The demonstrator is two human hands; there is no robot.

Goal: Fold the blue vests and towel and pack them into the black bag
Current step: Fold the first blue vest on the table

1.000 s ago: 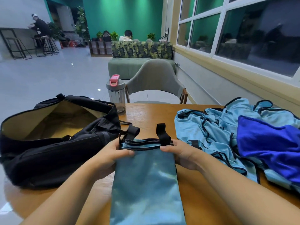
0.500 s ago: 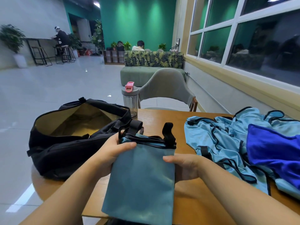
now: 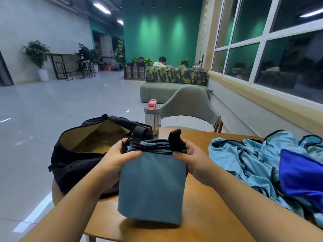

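A folded blue vest with black straps hangs in the air above the wooden table. My left hand pinches its top left corner and my right hand pinches its top right corner. The black bag lies open at the left, its tan lining showing, right beside my left hand. A heap of light blue vests lies at the right, with the dark blue towel on top of it.
A clear water bottle with a pink lid stands at the table's far edge behind the bag. A grey chair stands beyond the table. The window wall runs along the right. The table edge is near at the left.
Both hands have lifted the folded vest off the table, and it now hangs shorter and higher. The view has tilted upward.
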